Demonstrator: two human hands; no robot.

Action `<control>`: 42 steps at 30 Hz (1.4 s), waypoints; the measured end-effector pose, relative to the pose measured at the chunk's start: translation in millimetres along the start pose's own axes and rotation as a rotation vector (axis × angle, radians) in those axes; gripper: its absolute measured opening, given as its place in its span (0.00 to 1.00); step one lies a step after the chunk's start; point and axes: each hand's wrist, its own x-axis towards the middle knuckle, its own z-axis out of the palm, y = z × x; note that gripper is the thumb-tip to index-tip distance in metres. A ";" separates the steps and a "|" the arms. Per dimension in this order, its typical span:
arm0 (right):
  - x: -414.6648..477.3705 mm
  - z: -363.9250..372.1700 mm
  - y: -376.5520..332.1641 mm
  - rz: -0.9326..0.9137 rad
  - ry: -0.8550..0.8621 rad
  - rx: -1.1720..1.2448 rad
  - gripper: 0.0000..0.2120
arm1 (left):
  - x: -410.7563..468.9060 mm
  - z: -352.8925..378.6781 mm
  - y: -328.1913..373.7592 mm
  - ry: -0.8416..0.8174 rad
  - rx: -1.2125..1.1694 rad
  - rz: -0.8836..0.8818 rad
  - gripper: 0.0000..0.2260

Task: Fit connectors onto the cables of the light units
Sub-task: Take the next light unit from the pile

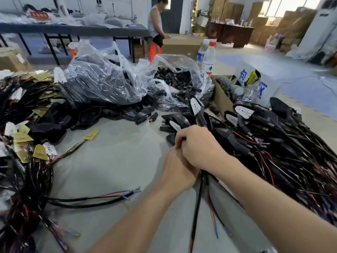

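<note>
While left hand (178, 170) and right hand (200, 145) curl round a cable (199, 194) near the connector bag (182, 60), a seemingly fitted pile (273, 143) lies right of it — the bare-ended pile (23, 161) to its left remains.

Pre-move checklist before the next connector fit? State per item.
1. Cable gripped: ok. The right hand and left hand both hold the black cable.
2. Connector in hand: cannot tell. The fingers hide it.
3. Connector stock: ok. The open bag holds many connectors.
4. Ends fitted: not ok. The blue-tipped ends hang bare, though blurred.
5. Light unit on this cable: cannot tell. A light unit stands just above the hands, but the join is hidden.
</note>
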 end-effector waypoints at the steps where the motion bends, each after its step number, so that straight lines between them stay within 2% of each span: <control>1: -1.8 4.6 1.3 0.021 0.020 0.037 0.15 | -1.2 -2.2 -3.9 -0.024 -0.027 -0.047 0.04; 3: -6.2 9.9 3.8 0.029 0.077 0.069 0.16 | -1.7 -11.0 -12.3 -0.083 0.000 -0.156 0.04; 6: -16.0 18.4 -2.7 -0.019 0.140 0.153 0.16 | -0.8 -30.6 -25.5 -0.138 0.108 -0.222 0.10; 9: -18.8 30.2 -14.6 0.006 0.087 0.271 0.16 | -0.2 -52.0 -40.0 -0.228 0.153 -0.263 0.08; 12: -11.5 45.9 -23.4 0.044 0.004 0.346 0.17 | -2.1 -70.5 -57.4 -0.241 0.185 -0.304 0.11; 16: -0.1 77.0 -40.3 0.101 -0.035 0.401 0.16 | -7.8 -92.8 -82.5 -0.177 0.292 -0.374 0.10; 21: 15.2 109.1 -69.6 0.086 -0.036 0.419 0.14 | -23.2 -128.9 -117.3 -0.067 0.499 -0.424 0.10; 25: 25.5 122.8 -99.7 -0.052 0.038 0.384 0.13 | -38.4 -157.1 -147.5 -0.014 0.538 -0.491 0.12; 27: 31.0 128.8 -112.8 -0.151 0.036 0.344 0.13 | -45.3 -165.8 -160.4 0.051 0.585 -0.481 0.17; 29: 37.4 134.8 -120.6 -0.217 0.018 0.290 0.14 | -50.9 -172.6 -171.7 0.121 0.599 -0.535 0.25; 31: 42.4 140.7 -122.3 -0.255 -0.014 0.228 0.17 | -55.7 -175.7 -181.1 0.148 0.637 -0.591 0.30; 34: 45.5 146.7 -118.3 -0.295 -0.057 0.196 0.20 | -58.6 -176.9 -188.4 0.137 0.756 -0.560 0.24; 39: 47.5 143.5 -99.5 -0.444 -0.037 0.058 0.18 | -59.8 -189.4 -189.2 0.231 0.687 -0.594 0.22; 42: 50.4 137.8 -86.3 -0.479 -0.036 0.023 0.16 | -61.8 -194.7 -191.3 0.197 0.698 -0.647 0.11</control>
